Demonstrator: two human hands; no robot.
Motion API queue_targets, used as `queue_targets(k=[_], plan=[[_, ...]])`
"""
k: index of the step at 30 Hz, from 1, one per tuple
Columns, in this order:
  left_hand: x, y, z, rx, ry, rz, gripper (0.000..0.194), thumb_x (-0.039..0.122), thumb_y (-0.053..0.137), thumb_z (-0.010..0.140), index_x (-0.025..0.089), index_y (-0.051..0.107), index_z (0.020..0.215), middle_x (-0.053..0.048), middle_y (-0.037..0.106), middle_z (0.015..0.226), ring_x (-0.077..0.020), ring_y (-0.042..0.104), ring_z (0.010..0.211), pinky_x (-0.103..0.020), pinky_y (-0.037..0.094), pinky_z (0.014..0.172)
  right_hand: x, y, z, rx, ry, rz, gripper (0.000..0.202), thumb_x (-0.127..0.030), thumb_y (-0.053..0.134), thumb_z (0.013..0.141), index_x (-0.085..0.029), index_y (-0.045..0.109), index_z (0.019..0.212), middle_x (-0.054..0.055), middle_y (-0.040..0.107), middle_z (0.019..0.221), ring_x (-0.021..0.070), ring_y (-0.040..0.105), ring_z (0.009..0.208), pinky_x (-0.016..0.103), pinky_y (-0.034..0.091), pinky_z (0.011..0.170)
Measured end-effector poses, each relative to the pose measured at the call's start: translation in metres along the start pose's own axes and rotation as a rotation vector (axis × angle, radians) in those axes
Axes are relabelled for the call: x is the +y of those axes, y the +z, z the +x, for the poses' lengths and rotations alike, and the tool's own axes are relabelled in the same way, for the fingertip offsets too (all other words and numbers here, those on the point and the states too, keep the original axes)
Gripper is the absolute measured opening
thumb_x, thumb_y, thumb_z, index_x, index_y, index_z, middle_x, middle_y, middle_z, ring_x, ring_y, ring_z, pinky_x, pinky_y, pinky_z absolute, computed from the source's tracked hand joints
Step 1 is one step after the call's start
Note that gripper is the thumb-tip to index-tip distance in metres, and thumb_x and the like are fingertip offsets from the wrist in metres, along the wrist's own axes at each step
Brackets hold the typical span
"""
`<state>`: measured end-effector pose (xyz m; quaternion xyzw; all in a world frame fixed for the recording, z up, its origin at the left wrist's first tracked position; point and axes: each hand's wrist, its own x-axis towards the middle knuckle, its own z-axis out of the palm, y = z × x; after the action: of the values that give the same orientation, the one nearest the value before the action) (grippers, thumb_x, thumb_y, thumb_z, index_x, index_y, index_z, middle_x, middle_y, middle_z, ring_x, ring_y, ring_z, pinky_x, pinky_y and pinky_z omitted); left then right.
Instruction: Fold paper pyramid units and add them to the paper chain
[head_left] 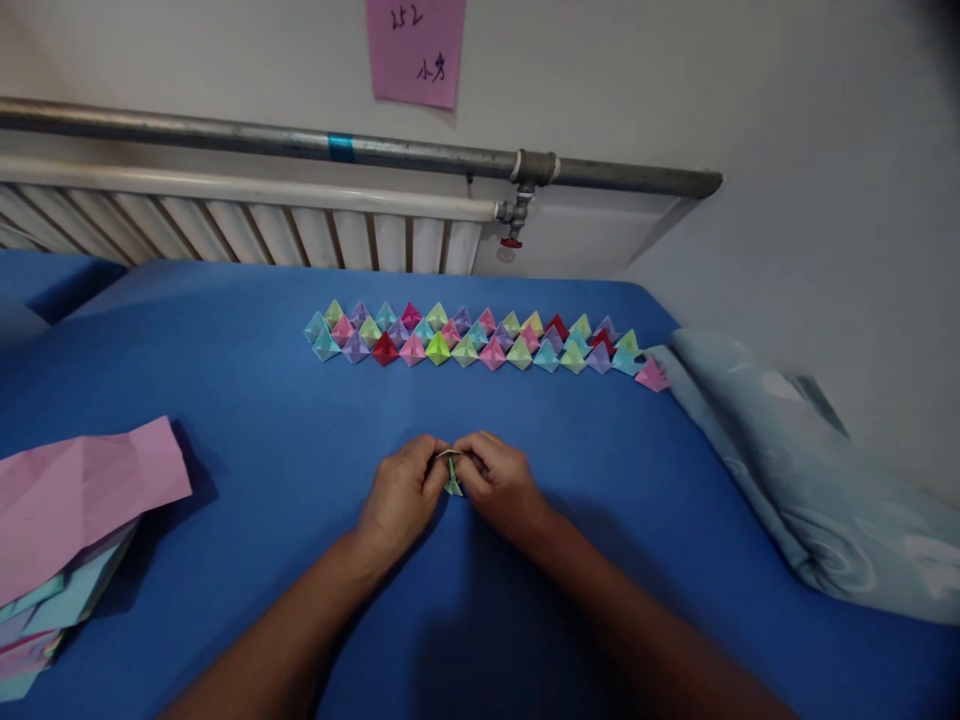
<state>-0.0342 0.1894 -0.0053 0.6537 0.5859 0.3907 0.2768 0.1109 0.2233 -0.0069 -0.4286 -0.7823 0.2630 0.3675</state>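
Observation:
My left hand (403, 492) and my right hand (501, 482) meet near the middle of the blue surface, both with bent fingers. Between them they pinch a small folded piece of green paper (453, 480); its lower part shows under the fingertips and the rest is hidden by them. Beyond my hands, several small folded paper pieces (493, 353) in pink, green, blue, purple, red and yellow stand in close rows. A pink folded piece (652, 375) lies at the right end of the rows.
A stack of coloured paper (90, 490) lies at the left, pink on top. A folded light-blue blanket (810, 500) lies on the right of the blue surface (262, 440). Behind are a white radiator (247, 215), a metal pipe (435, 157) and a pink note (415, 50) on the wall.

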Motion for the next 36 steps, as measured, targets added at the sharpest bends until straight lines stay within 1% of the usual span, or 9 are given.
queue_targets(k=[6,10,17,20,23,26,29,31,36], plan=[[0.001,0.000,-0.001,0.034,-0.051,0.016,0.011,0.022,0.051,0.086,0.020,0.062,0.088,-0.002,0.070,0.080,-0.0154,0.064,0.072,-0.028,0.047,0.067,-0.002,0.000,0.001,-0.001,0.003,0.002,0.017,-0.015,0.046,0.080,-0.021,0.059,0.071,-0.001,0.057,0.064,0.0118,0.050,0.060,0.023,0.039,0.058],[0.001,0.000,0.000,0.020,-0.067,0.040,0.010,0.018,0.051,0.083,0.020,0.060,0.081,0.000,0.067,0.073,-0.0139,0.061,0.066,-0.026,0.045,0.064,-0.001,0.001,0.000,-0.005,-0.036,-0.019,0.016,-0.014,0.046,0.079,-0.020,0.059,0.071,-0.001,0.057,0.065,0.0122,0.050,0.061,0.024,0.039,0.059],[0.005,0.003,-0.001,0.085,-0.124,0.042,0.008,0.019,0.053,0.080,0.020,0.058,0.074,0.002,0.063,0.068,-0.0117,0.056,0.060,-0.024,0.043,0.060,-0.001,0.003,0.001,0.013,-0.027,-0.019,0.019,-0.014,0.045,0.081,-0.021,0.059,0.070,0.000,0.059,0.067,0.0128,0.053,0.065,0.024,0.043,0.065],[0.004,0.004,0.001,0.088,-0.213,-0.110,0.011,0.026,0.052,0.084,0.020,0.060,0.081,0.002,0.062,0.066,-0.0110,0.056,0.056,-0.023,0.044,0.055,-0.002,0.000,0.001,0.010,0.065,0.083,0.013,-0.020,0.049,0.083,-0.021,0.062,0.079,0.000,0.061,0.069,0.0124,0.054,0.063,0.024,0.043,0.061],[0.003,0.004,0.004,0.123,-0.311,-0.397,0.018,0.031,0.052,0.084,0.019,0.058,0.096,0.003,0.060,0.065,-0.0112,0.058,0.052,-0.022,0.047,0.048,-0.007,-0.005,-0.002,0.058,0.138,0.172,0.010,-0.027,0.052,0.086,-0.021,0.060,0.087,-0.001,0.060,0.071,0.0121,0.054,0.061,0.023,0.043,0.058],[0.002,0.003,0.009,0.186,-0.384,-0.609,0.020,0.029,0.055,0.079,0.019,0.054,0.096,0.004,0.060,0.067,-0.0101,0.059,0.049,-0.021,0.048,0.044,-0.012,-0.008,-0.006,0.086,0.027,0.120,0.007,-0.026,0.056,0.084,-0.020,0.058,0.086,0.000,0.057,0.073,0.0123,0.053,0.063,0.024,0.043,0.059],[0.003,0.003,0.010,0.206,-0.422,-0.691,0.022,0.027,0.058,0.075,0.018,0.050,0.093,0.005,0.061,0.068,-0.0082,0.058,0.043,-0.020,0.047,0.042,-0.013,-0.005,-0.007,0.085,-0.080,0.031,0.008,-0.021,0.059,0.081,-0.020,0.058,0.089,0.000,0.054,0.074,0.0124,0.053,0.064,0.024,0.043,0.061],[0.004,0.004,0.010,0.197,-0.434,-0.717,0.025,0.028,0.060,0.074,0.018,0.050,0.094,0.004,0.062,0.069,-0.0086,0.059,0.044,-0.021,0.048,0.043,-0.010,-0.003,-0.006,0.088,-0.086,0.001,0.007,-0.017,0.057,0.082,-0.020,0.059,0.088,0.000,0.054,0.073,0.0125,0.053,0.065,0.025,0.043,0.062],[0.007,0.006,0.007,0.134,-0.443,-0.729,0.027,0.031,0.062,0.074,0.018,0.051,0.095,0.001,0.063,0.072,-0.0141,0.066,0.058,-0.024,0.053,0.048,-0.003,-0.005,-0.001,0.095,-0.059,0.031,0.010,-0.016,0.051,0.085,-0.021,0.059,0.081,0.001,0.056,0.075,0.0126,0.054,0.066,0.024,0.043,0.062]])
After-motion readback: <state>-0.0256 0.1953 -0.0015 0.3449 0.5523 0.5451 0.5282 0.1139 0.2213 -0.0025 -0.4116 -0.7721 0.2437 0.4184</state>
